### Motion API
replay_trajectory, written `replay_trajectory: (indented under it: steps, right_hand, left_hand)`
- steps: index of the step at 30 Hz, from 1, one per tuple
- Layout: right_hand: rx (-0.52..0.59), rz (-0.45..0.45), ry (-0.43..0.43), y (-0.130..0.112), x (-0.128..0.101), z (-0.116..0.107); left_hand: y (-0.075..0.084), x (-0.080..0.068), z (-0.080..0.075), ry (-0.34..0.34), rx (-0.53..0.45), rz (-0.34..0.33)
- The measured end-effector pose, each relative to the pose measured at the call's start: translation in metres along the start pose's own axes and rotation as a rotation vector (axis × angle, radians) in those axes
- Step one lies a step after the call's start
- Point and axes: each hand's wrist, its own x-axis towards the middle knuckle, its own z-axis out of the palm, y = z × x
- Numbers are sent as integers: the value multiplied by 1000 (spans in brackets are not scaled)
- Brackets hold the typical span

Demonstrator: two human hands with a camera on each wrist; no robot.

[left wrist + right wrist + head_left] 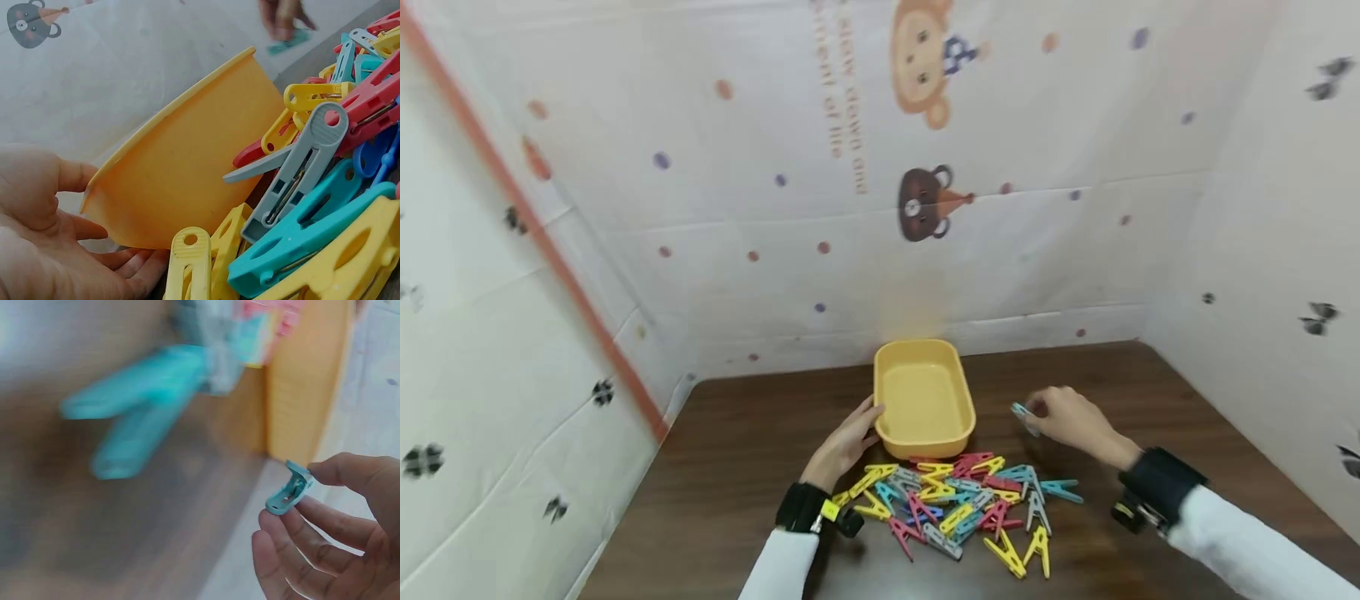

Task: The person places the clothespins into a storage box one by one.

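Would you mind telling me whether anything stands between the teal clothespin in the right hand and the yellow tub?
Nothing visible does. The right hand pinches the teal clothespin just right of the yellow tub, with only bare table between. The clothespin pile lies nearer the person.

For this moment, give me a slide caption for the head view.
Left hand touches yellow tub; right hand pinches teal clothespin above clothespin pile.
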Motion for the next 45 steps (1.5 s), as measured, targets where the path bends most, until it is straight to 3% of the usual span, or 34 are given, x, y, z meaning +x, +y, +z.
replay_trajectory:
  steps: [3, 6, 10, 12, 16, 22, 30, 35, 45]
  right_hand:
    - [39, -89, 37, -32, 36, 7]
    - [77, -180, 70, -69, 74, 12]
    - [59, -265, 98, -104, 112, 21]
    - [42, -246, 76, -110, 128, 28]
    - [21, -116, -23, -103, 151, 38]
    - [3, 15, -123, -99, 177, 63]
    - [-121, 99, -86, -84, 187, 99]
    - [-68, 172, -79, -84, 192, 109]
    - [-41, 207, -12, -84, 203, 126]
  left_hand:
    - [-16, -14, -10, 62, -35, 2]
    - [-19, -20, -18, 111, -45, 31]
    - [-17, -16, -17, 90, -30, 34]
    - [-16, -11, -10, 70, -18, 32]
    - [-14, 4, 9, 19, -1, 29]
    - [-9, 3, 8, -2, -2, 17]
    - [-8, -1, 8, -17, 99, 10]
    - [-8, 3, 8, -27, 119, 1]
    - [-9, 5, 0, -45, 134, 12]
